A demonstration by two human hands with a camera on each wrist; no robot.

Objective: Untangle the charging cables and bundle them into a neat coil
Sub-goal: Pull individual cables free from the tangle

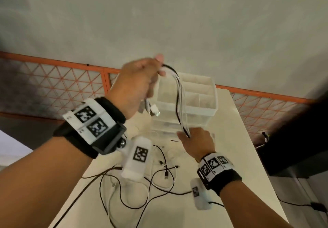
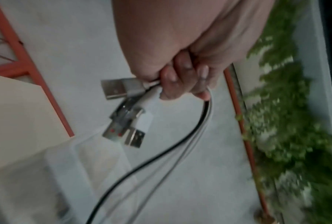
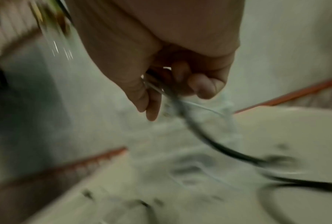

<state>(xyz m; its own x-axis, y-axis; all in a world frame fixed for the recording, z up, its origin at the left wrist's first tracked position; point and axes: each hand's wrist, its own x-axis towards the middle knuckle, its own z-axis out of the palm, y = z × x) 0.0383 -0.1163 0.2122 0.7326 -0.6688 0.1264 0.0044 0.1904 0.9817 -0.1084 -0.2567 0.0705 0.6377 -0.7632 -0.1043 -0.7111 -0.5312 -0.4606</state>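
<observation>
My left hand is raised above the table and grips a bunch of black and white charging cables near their ends. Several USB plugs stick out below its curled fingers. The cables arc over and run down to my right hand, which is lower and closes its fingers round the same strands. From there the cables trail onto the white table, where loose black and white loops lie tangled. The right wrist view is blurred.
A clear plastic organiser with compartments and drawers stands at the table's far side, just behind the held cables. An orange railing with mesh runs behind the table. A dark object stands to the right of the table.
</observation>
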